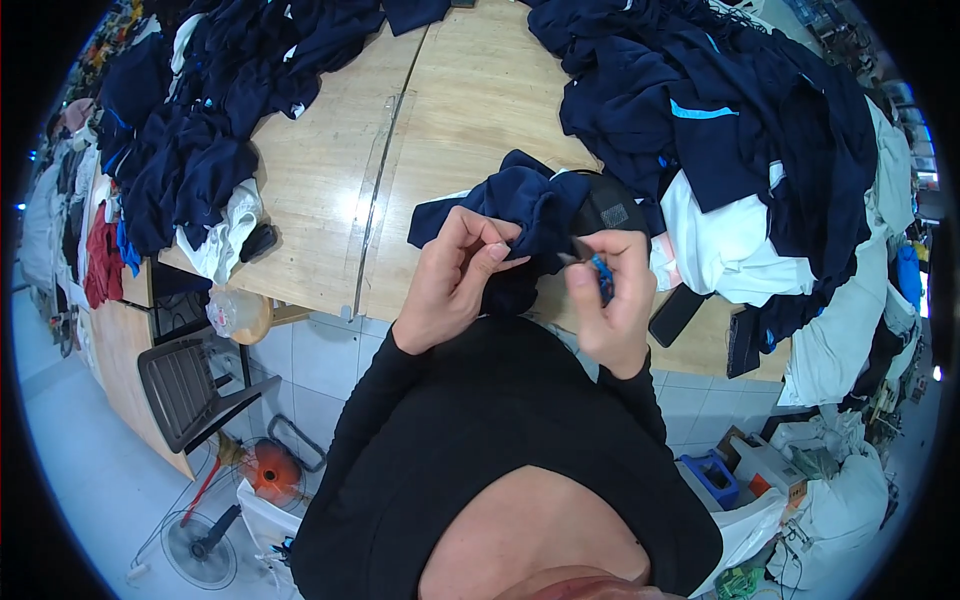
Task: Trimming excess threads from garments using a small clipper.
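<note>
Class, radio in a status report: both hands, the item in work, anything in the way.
Left hand pinching navy garment. Right hand gripping small blue-handled snips at the fabric. Navy clothing heaps flank the wooden table; nothing between hands.

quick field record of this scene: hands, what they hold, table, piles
left hand: pinches a fold of the navy garment
right hand: holds small blue-handled snips against the cloth
table: pale wood, a seam down its middle
left pile: navy clothes, some white
right pile: navy and white clothes
floor: grey chair, fan
</note>
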Available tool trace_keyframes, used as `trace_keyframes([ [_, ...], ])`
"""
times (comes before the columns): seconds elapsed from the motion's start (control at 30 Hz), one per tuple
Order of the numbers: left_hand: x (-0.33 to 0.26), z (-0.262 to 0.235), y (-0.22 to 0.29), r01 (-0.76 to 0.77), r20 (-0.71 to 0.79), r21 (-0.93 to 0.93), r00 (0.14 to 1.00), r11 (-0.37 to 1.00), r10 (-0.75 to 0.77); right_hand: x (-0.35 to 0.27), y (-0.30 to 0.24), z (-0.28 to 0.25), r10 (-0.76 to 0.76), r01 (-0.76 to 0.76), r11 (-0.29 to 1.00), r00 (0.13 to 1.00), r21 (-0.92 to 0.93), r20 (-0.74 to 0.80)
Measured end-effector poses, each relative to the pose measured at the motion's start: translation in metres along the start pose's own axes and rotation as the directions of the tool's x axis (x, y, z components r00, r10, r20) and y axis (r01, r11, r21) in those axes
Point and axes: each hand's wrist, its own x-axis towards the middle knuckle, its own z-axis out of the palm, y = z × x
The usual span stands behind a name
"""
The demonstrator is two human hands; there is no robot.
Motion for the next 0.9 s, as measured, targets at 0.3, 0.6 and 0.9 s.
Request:
trace_keyframes([
  [0.3, -0.001, 0.001, 0.007, 0.047, 0.022, 0.123, 0.998, 0.991, -0.050, 0.006, -0.015, 0.008, -0.171, 0.222, 0.875, 0.973, -0.430, 0.156],
  [0.6, -0.001, 0.001, 0.005, -0.037, 0.036, 0.199, 0.999, 0.979, 0.030, 0.006, -0.013, 0.009, -0.267, 0.311, 0.803, 0.950, -0.509, 0.160],
  [0.9, -0.001, 0.003, 0.005, 0.050, -0.034, -0.023, 0.998, 0.998, -0.051, 0.011, 0.014, 0.004, 0.012, -0.021, 0.997, 0.993, -0.070, -0.119],
])
